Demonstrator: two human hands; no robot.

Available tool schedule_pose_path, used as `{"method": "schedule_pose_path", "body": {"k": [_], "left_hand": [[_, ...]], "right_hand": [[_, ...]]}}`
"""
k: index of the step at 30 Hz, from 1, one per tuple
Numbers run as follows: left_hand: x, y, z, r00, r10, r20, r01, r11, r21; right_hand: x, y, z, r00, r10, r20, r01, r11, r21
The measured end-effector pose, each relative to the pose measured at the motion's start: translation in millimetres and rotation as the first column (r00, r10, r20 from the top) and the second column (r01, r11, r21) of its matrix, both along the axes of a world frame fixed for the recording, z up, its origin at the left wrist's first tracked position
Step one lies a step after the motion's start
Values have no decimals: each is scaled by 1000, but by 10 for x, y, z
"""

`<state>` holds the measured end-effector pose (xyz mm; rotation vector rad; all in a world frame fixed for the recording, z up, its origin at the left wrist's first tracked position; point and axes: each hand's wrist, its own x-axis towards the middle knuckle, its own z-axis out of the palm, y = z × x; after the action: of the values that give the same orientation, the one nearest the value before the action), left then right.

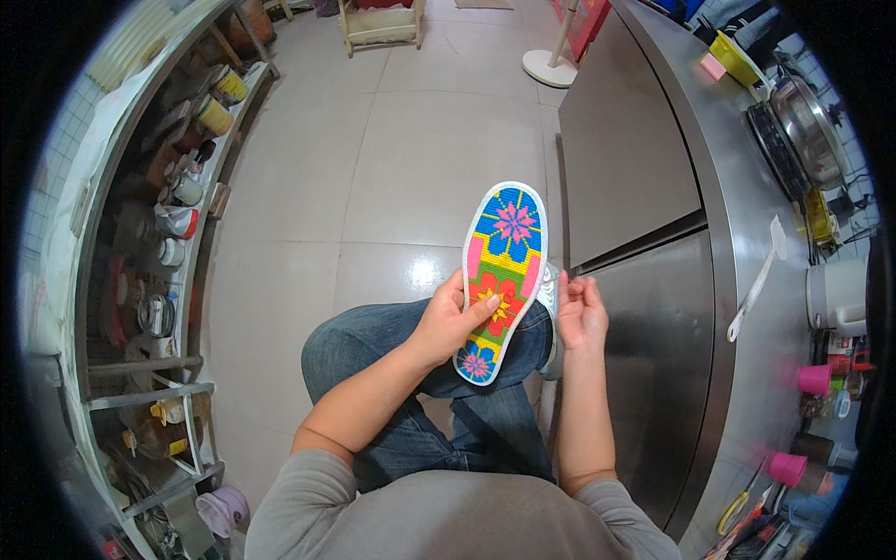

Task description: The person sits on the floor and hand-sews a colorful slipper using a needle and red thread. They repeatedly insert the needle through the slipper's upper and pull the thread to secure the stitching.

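Note:
An embroidered shoe insole [514, 259] with a white edge and bright flower patterns stands tilted above my crossed leg. My left hand [455, 315] grips its left side, thumb flat on the red flower. Just right of the insole is my right hand [582, 308], raised, palm side showing, with thumb and forefinger close together near the insole's edge. Whether a needle or thread sits between those fingertips is too small to tell. Behind the insole, a white shoe [553, 294] on my foot shows in part.
A stainless steel counter with cabinet doors [651, 301] runs close along my right, bearing a white spatula [759, 280], pans [805, 140] and yellow-handled scissors [733, 513]. Shelving with jars [187, 189] lines the left. Ahead, a small wooden rack [381, 28] and a round white stand base [549, 68] rest on floor tiles.

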<state>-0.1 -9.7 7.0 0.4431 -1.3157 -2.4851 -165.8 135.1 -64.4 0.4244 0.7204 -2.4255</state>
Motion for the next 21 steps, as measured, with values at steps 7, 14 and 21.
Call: {"method": "schedule_pose_path", "body": {"k": [7,14,21], "left_hand": [[-7,-16,9,1000,21,17,-21,1000,0],[-12,-13,10,999,41,2,-41,999,-26],[-50,47,5,991,117,-63,-118,993,-11]], "right_hand": [[-158,308,-398,923,-94,-372,286,816,503],[197,-14,-15,769,244,-591,186,799,571],[573,-268,616,406,501,-764,113,803,586]]}}
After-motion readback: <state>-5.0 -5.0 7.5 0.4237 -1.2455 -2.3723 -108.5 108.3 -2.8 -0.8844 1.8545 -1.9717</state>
